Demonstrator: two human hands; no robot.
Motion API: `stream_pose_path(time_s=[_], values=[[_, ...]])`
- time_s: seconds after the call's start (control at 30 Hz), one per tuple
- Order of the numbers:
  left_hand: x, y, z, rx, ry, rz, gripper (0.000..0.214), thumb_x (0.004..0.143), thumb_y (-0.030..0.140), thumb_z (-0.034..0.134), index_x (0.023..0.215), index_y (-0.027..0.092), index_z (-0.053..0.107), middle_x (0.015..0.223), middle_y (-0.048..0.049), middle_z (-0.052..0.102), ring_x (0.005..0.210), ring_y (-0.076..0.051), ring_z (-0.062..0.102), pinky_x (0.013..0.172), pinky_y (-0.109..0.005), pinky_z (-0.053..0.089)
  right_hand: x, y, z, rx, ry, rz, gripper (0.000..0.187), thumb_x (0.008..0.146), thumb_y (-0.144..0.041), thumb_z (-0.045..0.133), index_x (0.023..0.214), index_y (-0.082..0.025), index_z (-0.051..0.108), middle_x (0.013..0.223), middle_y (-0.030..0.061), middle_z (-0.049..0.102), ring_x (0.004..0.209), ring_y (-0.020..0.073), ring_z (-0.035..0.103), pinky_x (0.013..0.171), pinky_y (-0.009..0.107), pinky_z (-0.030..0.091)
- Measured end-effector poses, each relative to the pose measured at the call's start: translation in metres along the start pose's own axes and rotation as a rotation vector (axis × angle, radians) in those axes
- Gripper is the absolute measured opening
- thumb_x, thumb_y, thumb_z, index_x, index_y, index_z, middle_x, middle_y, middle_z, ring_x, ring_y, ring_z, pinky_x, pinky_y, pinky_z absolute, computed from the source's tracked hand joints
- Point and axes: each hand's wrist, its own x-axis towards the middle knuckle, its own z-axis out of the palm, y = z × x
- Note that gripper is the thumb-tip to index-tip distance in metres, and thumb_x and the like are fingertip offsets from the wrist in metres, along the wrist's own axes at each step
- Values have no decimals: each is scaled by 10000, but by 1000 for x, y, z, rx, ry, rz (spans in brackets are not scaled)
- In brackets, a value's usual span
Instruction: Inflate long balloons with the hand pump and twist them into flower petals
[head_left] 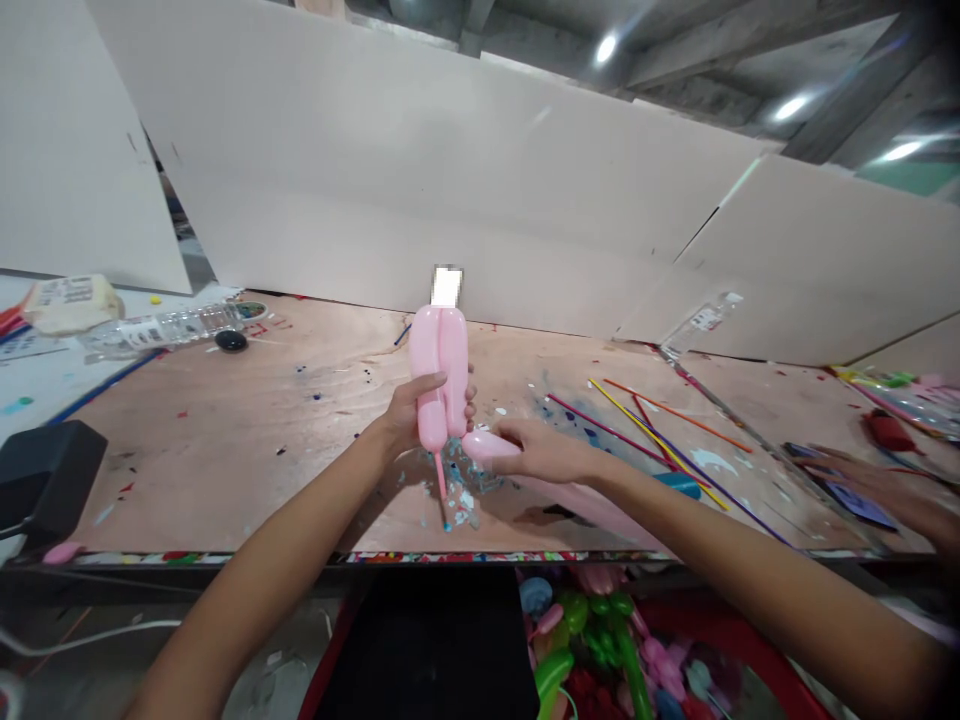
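A long pink modelling balloon (454,350) is folded so that two fat segments stand side by side above the table. My left hand (416,402) is wrapped round these segments, thumb in front and fingertips showing on their right side. A thin uninflated tail hangs below the left segment. To the right, my right hand (544,450) is closed on another length of the same balloon, close to where it joins the fold. More of that pink length runs rightward beneath my right forearm, which partly hides it.
Uninflated balloons, including a yellow one (660,440), lie at right among paper scraps on the wooden table (225,440). Plastic bottles (180,325) (705,322) rest left and right. A dark box (56,480) stands left. Another person's hand (862,480) touches a phone (855,500). White panels (450,180) rise behind.
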Motion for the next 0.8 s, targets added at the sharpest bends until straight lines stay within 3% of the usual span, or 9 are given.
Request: stream_pose_path(time_s=[0.13,0.33,0.43,0.53,0.6,0.67,0.73,0.8], values=[[0,-3,-5,29,3,-49,390,659,391,637,934,118,592,747,-67,596,645,-189,590,630,-346,482,3,3,8,-218,152,71,529,681,-544,651,1051,-181,544,917,77,656,758,240,590,613,300,404],[0,-3,-5,7,-9,-36,417,654,388,645,979,133,587,771,-66,611,664,-199,603,706,-384,486,1,-1,4,48,-59,-69,366,885,-494,410,1078,-229,573,1091,62,634,951,248,586,838,374,422],[0,-3,-3,-6,-31,-21,415,671,382,630,1002,138,578,797,-66,609,673,-200,607,695,-379,486,3,3,5,61,1,-4,376,790,-495,566,1030,-206,546,1009,67,638,872,246,589,758,369,446],[-1,-4,1,-6,-31,6,421,665,379,630,1003,134,573,803,-66,606,676,-203,612,705,-387,486,3,5,9,84,89,23,519,691,-499,678,1070,-190,504,997,66,635,843,246,593,711,357,457],[-2,-3,3,-15,-25,36,447,656,389,633,1019,138,568,808,-64,607,688,-208,616,721,-398,485,2,2,11,131,98,-34,536,735,-507,640,1151,-205,487,1117,73,611,973,263,577,811,377,449],[-3,-3,5,-29,-13,80,470,650,399,633,1040,145,565,820,-61,612,705,-212,620,750,-411,482,1,-1,11,185,54,-89,441,844,-505,505,1188,-229,495,1223,61,572,1106,259,526,928,388,403],[-4,-4,7,-46,3,119,479,644,398,634,1047,150,566,830,-57,618,721,-213,624,779,-417,478,0,-2,9,205,21,-106,376,897,-483,413,1151,-232,531,1221,52,575,1123,250,515,964,397,381],[-3,-5,6,-56,25,148,473,643,385,631,1050,152,570,840,-59,630,743,-221,632,801,-425,478,0,-1,9,193,65,-84,363,857,-481,494,1097,-214,543,1138,59,603,1044,254,547,912,407,415]])
